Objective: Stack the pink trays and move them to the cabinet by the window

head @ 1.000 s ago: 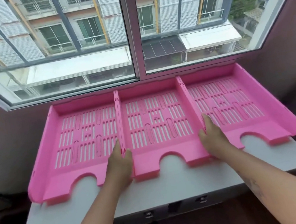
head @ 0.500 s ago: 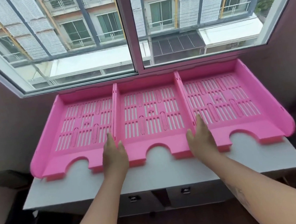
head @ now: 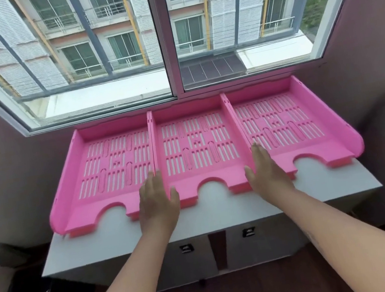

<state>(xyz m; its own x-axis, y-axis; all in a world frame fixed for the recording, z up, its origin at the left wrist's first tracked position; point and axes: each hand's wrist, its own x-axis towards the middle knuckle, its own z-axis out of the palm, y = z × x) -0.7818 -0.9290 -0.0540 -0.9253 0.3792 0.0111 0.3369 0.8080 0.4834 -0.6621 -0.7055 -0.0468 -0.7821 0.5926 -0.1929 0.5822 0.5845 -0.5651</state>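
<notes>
Three pink trays lie side by side on the white cabinet top [head: 221, 214] under the window [head: 165, 37], long axes running away from the person. The middle tray [head: 197, 150] sits between both flat, spread hands: left hand [head: 157, 201] on its left wall, right hand [head: 265, 172] on its right. The left tray [head: 111, 163] and right tray [head: 283, 124] touch it, crowding any lift.

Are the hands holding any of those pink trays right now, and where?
Neither grips: left hand and right hand lie flat, open, on the middle pink slotted plastic tray's side walls.
</notes>
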